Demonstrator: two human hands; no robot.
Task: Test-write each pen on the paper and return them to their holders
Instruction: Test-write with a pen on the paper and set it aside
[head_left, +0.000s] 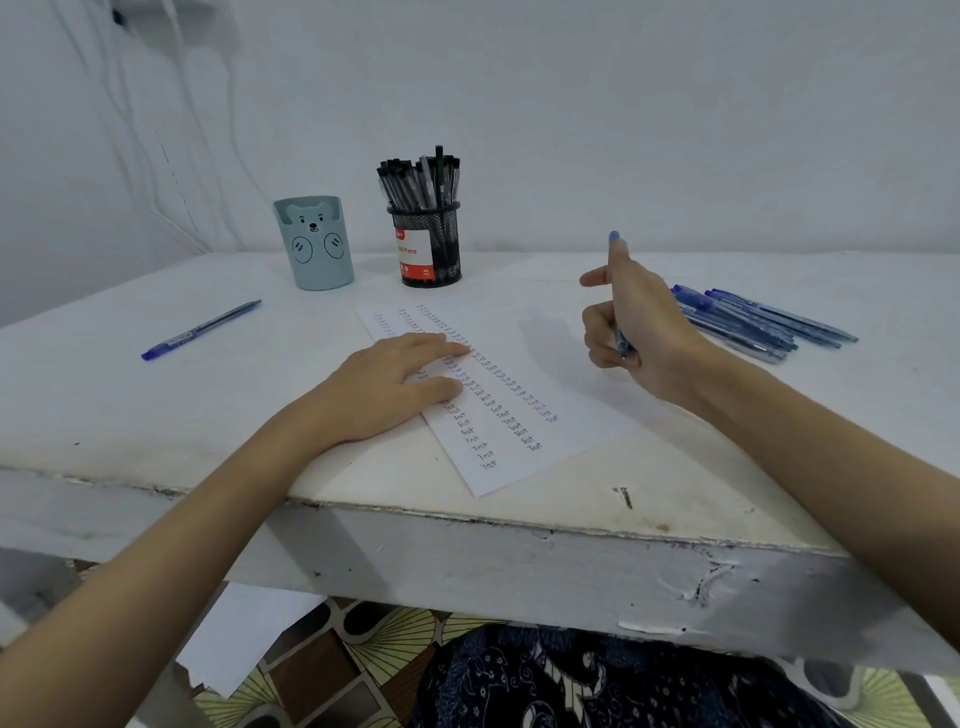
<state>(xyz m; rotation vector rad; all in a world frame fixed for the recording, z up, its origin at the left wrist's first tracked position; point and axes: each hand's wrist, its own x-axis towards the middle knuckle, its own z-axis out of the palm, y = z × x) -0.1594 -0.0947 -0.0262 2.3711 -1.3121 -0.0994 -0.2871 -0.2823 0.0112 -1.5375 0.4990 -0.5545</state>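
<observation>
One view only, from your head: your left hand (387, 387) lies flat, fingers straight, on the paper (498, 395). Your right hand (636, 325) grips a blue pen (619, 338) above the table (156, 415), apparently tip down. Both holders (314, 241) stand behind.

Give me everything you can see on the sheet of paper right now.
The paper is a white sheet lying flat on the white table, turned at an angle to the table's front edge. Several columns of small handwritten "Test" marks run down it; its right side is blank. The left hand rests on its left part with straight fingers. The right hand grips a blue pen above its right side, the tip off the sheet.
</observation>
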